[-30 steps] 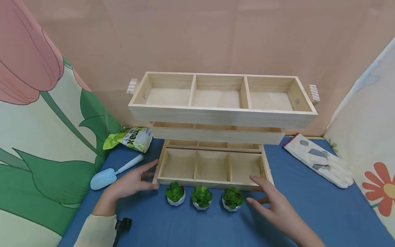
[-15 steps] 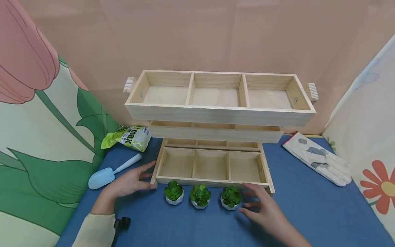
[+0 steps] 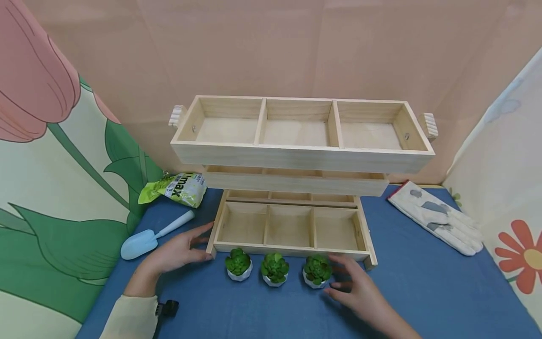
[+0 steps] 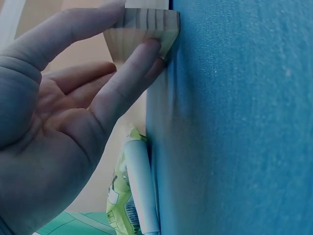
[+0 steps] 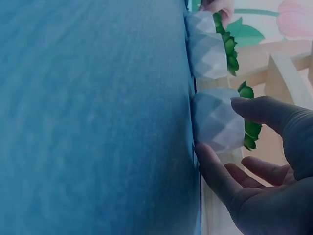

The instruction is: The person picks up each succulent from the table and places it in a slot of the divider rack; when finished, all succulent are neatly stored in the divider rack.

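A wooden planter stand (image 3: 290, 251) with three stacked boxes stands on the blue cloth. My left hand (image 3: 179, 250) is at the left end of its lowest box; in the left wrist view its straight fingertips lie right at the striped end of a wooden leg (image 4: 151, 29). Three small succulents sit in a row before the stand: left (image 3: 239, 263), middle (image 3: 275, 269) and right (image 3: 316, 270), each in a white faceted pot. My right hand (image 3: 357, 287) is spread at the right succulent, thumb and a fingertip right at its pot (image 5: 217, 120) in the right wrist view.
A light-blue hand trowel (image 3: 141, 243) lies left of my left hand. Behind it is a green-and-white bag (image 3: 186, 188). White gardening gloves (image 3: 436, 219) lie on the right. The top box (image 3: 302, 157) overhangs the lower ones, and printed backdrops stand behind and at both sides.
My right hand has moved left, from beside the lowest box's right corner to the right succulent. My left hand stays at the stand's left end. The view has shifted slightly.
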The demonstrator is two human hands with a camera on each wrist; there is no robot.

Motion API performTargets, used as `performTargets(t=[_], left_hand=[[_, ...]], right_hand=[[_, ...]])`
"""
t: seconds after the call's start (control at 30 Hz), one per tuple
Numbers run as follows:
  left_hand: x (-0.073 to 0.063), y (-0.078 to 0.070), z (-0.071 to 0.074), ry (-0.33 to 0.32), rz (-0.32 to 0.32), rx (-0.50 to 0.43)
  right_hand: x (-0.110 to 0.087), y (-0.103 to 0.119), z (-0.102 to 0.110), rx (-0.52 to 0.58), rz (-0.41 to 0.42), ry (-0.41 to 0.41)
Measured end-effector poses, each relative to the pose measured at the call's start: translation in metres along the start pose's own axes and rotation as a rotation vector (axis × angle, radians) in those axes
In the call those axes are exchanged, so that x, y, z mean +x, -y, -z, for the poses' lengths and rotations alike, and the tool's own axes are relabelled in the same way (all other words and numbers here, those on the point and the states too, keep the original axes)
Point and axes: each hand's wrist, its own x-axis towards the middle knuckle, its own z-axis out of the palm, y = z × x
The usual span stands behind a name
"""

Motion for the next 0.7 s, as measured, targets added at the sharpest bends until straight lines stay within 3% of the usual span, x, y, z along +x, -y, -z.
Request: performTargets(t=[0.33,0.53,0.7], left_hand=[[0.0012,0.0002,-0.0011,-0.004,-0.014,0.023],[0.0023,-0.0005,-0.0010,-0.010,-0.005,0.026],[0.0026,0.0000,-0.0007,-0.009,0.001,0.027]], right_hand=[[0.0030,-0.0011,-0.0010,-0.005,0.034,0.020],[0.0070,0.0011,-0.0022,-0.005,-0.006,0.036],[0.0094,0.0028,-0.0033,-0.020,0.007,0.044]])
